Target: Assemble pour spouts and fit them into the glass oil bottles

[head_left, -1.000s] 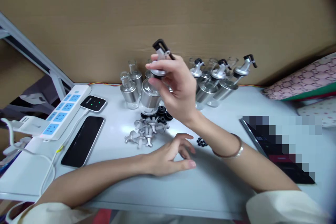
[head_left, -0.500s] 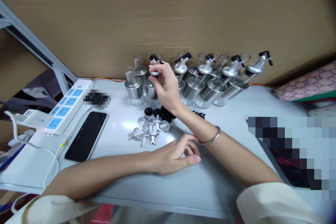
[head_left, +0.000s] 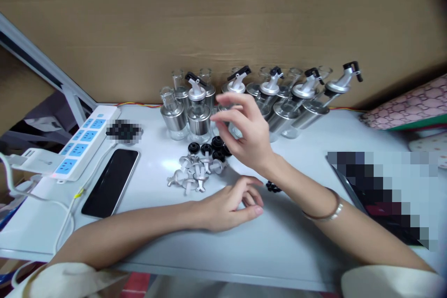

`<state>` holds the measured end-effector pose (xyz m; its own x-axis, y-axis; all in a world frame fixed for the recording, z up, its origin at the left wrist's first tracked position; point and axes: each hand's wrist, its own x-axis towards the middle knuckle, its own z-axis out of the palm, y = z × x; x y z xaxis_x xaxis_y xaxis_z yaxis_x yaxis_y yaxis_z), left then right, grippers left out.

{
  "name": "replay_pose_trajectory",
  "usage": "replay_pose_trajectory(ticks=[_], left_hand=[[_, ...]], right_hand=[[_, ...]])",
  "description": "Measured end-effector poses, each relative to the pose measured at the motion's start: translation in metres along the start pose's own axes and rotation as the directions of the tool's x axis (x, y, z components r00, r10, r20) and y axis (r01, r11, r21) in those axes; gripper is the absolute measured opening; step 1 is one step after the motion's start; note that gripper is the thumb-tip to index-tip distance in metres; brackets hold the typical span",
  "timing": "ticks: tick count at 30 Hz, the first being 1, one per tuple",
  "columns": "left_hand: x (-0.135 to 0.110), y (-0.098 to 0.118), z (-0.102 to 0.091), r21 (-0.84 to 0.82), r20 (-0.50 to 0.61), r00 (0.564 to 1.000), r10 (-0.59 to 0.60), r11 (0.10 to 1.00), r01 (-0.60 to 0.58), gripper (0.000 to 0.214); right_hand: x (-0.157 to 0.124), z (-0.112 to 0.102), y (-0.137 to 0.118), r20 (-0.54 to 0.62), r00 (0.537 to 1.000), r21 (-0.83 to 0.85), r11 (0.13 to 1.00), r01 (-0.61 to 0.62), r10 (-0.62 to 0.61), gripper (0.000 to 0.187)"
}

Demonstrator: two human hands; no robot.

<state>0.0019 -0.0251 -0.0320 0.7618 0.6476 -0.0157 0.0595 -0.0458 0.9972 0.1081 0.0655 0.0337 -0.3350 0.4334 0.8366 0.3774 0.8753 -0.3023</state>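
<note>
The right hand (head_left: 248,136) is raised over the bench (head_left: 153,247), its grip parted, thumb and fingers bent toward each other around a gap with nothing held in it. Just to the left of those fingertips stands the leftmost spouted bottle (head_left: 199,122), upright, glass with a steel sleeve, topped by a silver pourer (head_left: 196,91) with a black lever. The thumb side of the grip is level with the bottle's shoulder in this view, and the pourer sits a little higher and to the left (whether any fingertip touches the glass, I cannot tell).

The left hand (head_left: 232,205) lies low near the front, fingers loosely curled, thumb apart, its grip slack around nothing that shows; the bottle is well beyond it.

Between this hand and the bottle lie a cluster of silver pourer parts (head_left: 188,175) and, behind them, several black stoppers (head_left: 194,148). A bare-necked bottle (head_left: 173,116) stands on the spouted one's left. Small black caps (head_left: 273,187) sit beside the right forearm. Farther left is a phone (head_left: 111,184), next to a white power strip (head_left: 86,142).
</note>
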Motion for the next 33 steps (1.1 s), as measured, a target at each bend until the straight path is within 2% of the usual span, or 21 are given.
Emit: replay_pose_trajectory(ticks=[1,2,3,4,6,8,10,12,14,17,23,29,31,33], left_hand=[[0.0,-0.001,0.0,0.004,-0.004,1.0,0.007,1.0,-0.007,0.04],[0.0,-0.001,0.0,0.012,-0.006,1.0,0.014,1.0,-0.014,0.038],[0.0,-0.002,0.0,0.022,-0.004,1.0,0.017,1.0,-0.017,0.035],[0.001,-0.001,0.0,0.037,0.0,1.0,0.014,0.999,-0.014,0.03],[0.0,0.0,-0.001,0.072,0.005,1.0,0.002,0.997,-0.002,0.018],[0.0,0.003,-0.001,0.092,0.0,1.0,-0.016,0.996,0.016,0.009],[0.0,0.005,-0.001,0.097,-0.017,0.999,-0.031,0.995,0.032,0.005],[0.001,0.006,-0.001,0.1,-0.028,0.999,-0.042,0.994,0.045,0.004],[0.001,0.007,-0.001,0.108,-0.028,0.999,-0.042,0.993,0.045,0.004],[0.002,0.008,-0.002,0.131,-0.021,0.999,-0.044,0.99,0.046,0.004],[0.001,0.008,-0.002,0.167,-0.02,0.998,-0.067,0.984,0.069,0.006],[0.002,0.011,-0.002,0.115,-0.015,0.996,-0.085,0.99,0.086,0.008],[0.001,0.009,-0.001,0.03,-0.067,0.994,-0.083,0.996,0.086,0.013],[0.0,0.005,0.0,-0.084,-0.142,0.987,-0.069,0.995,0.057,0.022]], right_hand=[[-0.006,-0.007,-0.002,0.046,0.998,-0.034,0.999,-0.041,0.042,0.013],[-0.013,-0.013,-0.005,0.142,0.985,-0.054,0.994,-0.092,0.099,0.012],[-0.019,-0.018,-0.007,0.272,0.946,-0.073,0.984,-0.162,0.176,0.012],[-0.025,-0.021,-0.009,0.369,0.89,-0.118,0.963,-0.242,0.269,0.012],[-0.034,-0.025,-0.013,0.484,0.752,-0.234,0.894,-0.382,0.448,0.015],[-0.038,-0.025,-0.016,0.517,0.621,-0.332,0.806,-0.49,0.59,0.017],[-0.037,-0.023,-0.018,0.531,0.513,-0.385,0.731,-0.563,0.674,0.019],[-0.035,-0.021,-0.019,0.54,0.44,-0.419,0.682,-0.599,0.718,0.021],[-0.033,-0.019,-0.018,0.55,0.391,-0.457,0.657,-0.6,0.738,0.024],[-0.032,-0.016,-0.017,0.55,0.362,-0.507,0.645,-0.571,0.753,0.028],[-0.033,-0.012,-0.018,0.543,0.367,-0.528,0.647,-0.551,0.756,0.025],[-0.039,-0.036,-0.019,0.506,0.362,-0.525,0.612,-0.591,0.783,0.021],[-0.047,-0.048,-0.018,0.497,0.39,-0.416,0.607,-0.677,0.775,0.021],[-0.057,-0.057,-0.016,0.457,0.462,-0.217,0.598,-0.771,0.76,0.02]])
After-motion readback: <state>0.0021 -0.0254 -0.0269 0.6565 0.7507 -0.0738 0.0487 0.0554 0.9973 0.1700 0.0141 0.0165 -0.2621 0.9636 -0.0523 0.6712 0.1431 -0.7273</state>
